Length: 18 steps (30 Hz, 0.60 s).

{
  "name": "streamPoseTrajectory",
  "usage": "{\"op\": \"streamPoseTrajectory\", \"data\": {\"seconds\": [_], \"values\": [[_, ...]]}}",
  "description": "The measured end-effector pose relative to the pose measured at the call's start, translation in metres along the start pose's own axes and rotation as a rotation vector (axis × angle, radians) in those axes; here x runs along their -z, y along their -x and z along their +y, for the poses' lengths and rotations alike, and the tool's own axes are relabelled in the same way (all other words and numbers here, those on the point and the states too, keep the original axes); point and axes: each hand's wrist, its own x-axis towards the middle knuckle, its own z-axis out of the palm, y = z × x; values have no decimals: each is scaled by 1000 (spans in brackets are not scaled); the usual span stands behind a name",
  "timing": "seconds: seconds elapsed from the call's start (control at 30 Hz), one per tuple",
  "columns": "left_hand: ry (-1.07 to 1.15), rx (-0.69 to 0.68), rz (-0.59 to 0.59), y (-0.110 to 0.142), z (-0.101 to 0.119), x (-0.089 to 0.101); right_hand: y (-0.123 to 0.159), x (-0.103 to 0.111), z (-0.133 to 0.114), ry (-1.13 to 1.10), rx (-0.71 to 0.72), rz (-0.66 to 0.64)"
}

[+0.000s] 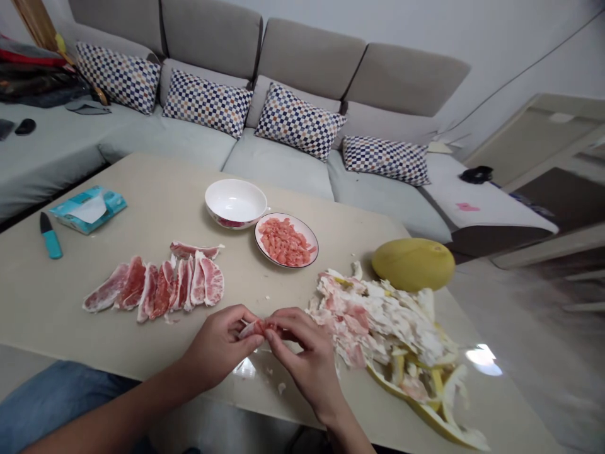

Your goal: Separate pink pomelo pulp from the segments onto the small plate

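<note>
My left hand [220,347] and my right hand [307,359] meet over the table's near edge, both pinched on one small pink pomelo segment [258,327] held between their fingertips. Just left of my hands lies a row of several pink pomelo segments [155,287]. A plate of peeled pink flesh pieces [286,241] sits beyond, beside a white bowl [235,202]. To the right of my right hand is a heap of white and pink pomelo peel and membrane [392,328].
A whole yellow-green pomelo [413,263] rests behind the peel heap. A teal-handled knife [50,236] and a tissue pack [87,208] lie at the beige table's [155,183] far left. A grey sofa with checked cushions [297,120] runs behind the table.
</note>
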Motion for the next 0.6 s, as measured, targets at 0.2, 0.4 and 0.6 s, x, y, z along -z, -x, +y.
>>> {"op": "streamPoseTrajectory", "data": {"seconds": [0.2,0.4,0.6], "values": [[246,100,-114,0,-6,-1,-2,2,1,-18,-86,-8],[-131,-105,-35,2,-2,2,-1,1,4,10,-80,-94],[-481,-433,88,-2,0,12,1,-4,5,106,38,-99]]}}
